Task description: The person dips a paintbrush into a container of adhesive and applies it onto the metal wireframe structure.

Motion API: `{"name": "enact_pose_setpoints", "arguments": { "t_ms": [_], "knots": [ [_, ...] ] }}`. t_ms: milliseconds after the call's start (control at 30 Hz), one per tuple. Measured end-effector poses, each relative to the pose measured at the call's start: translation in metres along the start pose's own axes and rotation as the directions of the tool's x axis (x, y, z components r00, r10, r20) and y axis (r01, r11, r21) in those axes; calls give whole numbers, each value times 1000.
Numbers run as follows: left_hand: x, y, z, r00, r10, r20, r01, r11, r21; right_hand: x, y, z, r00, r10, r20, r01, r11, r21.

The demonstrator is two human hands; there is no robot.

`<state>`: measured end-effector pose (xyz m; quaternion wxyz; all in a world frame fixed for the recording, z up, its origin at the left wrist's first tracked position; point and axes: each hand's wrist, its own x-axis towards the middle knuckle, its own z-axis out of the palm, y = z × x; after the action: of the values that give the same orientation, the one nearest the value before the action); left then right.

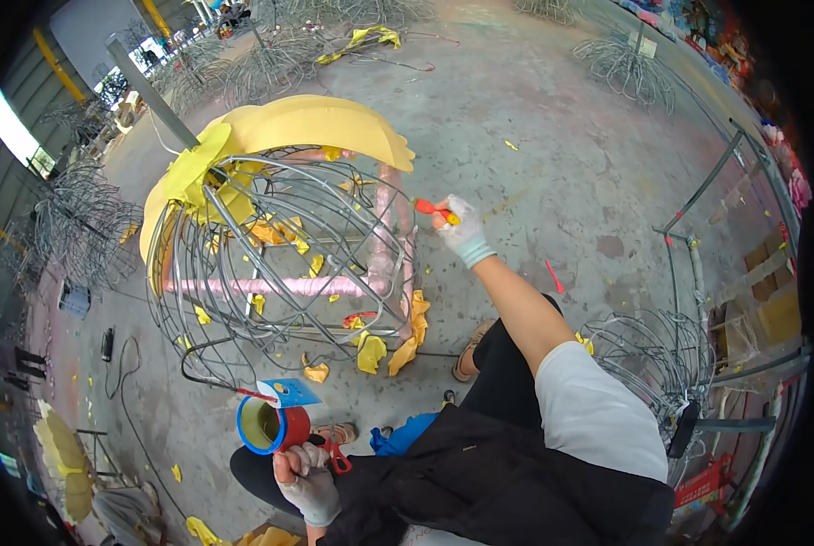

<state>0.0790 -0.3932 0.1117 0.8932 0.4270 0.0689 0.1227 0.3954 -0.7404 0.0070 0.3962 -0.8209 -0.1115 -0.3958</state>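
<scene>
My left hand (308, 484), in a pale glove, holds a red mug (295, 428) with a blue rim. A blue card-like piece (290, 393) and a thin red stick lie across the mug's top edge. Beside those fingers is a red loop (338, 458) like a scissors handle. My right hand (463, 227), gloved too, is closed round a short red-and-yellow-handled tool (436, 210); its kind is unclear. The tool points toward a large metal wire frame (275, 214), partly covered with yellow fabric (320, 125). Pink-wrapped bars (279, 286) run inside the frame.
Yellow scraps (370, 351) lie on the concrete floor around the frame. A red stick (554, 277) lies to the right. More wire frames (625, 68) stand at the back, left and lower right. A metal rack (712, 182) and cardboard boxes (775, 314) line the right side.
</scene>
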Motion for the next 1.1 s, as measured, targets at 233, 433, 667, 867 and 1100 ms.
{"name": "enact_pose_setpoints", "arguments": {
  "t_ms": [233, 433, 667, 867, 1100],
  "knots": [
    [-5, 5, -1, 1000, 17, -12, -17, 1000, 14, -2, 12, -1, 981, 191, -45, -188, 981, 56],
    [-9, 6, -10, 997, 13, -70, -12, 1000, 3, -7, 7, -15, 317, 926, 205, -740, 106, 664],
    [-10, 4, -7, 999, 9, -47, -8, 1000, 10, -5, 11, -18, 529, 818, 225, -676, 245, 695],
    [-11, 4, -3, 999, 34, 2, -34, 999, 35, 30, 17, -3, 718, 652, 244, -576, 359, 734],
    [-11, 3, -1, 999, 36, -10, -35, 998, 50, 60, 32, 1, 875, 415, 248, -437, 461, 772]
  ]
}}
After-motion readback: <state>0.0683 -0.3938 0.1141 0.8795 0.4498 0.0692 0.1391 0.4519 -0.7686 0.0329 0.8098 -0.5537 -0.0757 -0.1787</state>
